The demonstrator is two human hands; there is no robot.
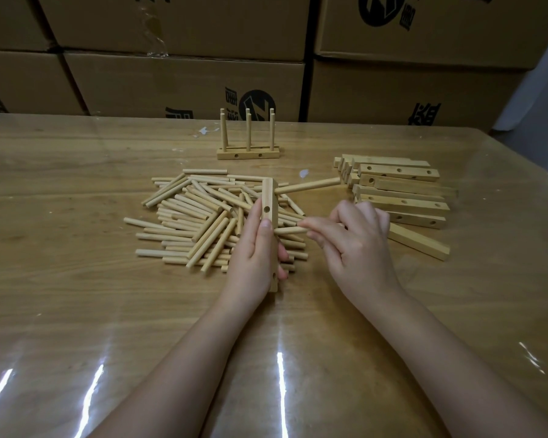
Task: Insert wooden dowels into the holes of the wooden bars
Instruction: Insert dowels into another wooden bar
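My left hand (256, 248) grips a wooden bar (269, 197) held lengthwise over the table, with an empty hole facing up near its middle. One dowel (309, 185) sticks out of the bar's far end toward the right. My right hand (355, 245) pinches a second dowel (290, 230) whose left end meets the bar's right side just below my left thumb. A loose pile of dowels (200, 222) lies on the table under and to the left of the bar.
A stack of unfilled bars (402, 194) lies to the right. Finished bars with upright dowels (248, 151) stand further back on the wooden table (76, 295). Cardboard boxes (184, 83) form a wall behind it.
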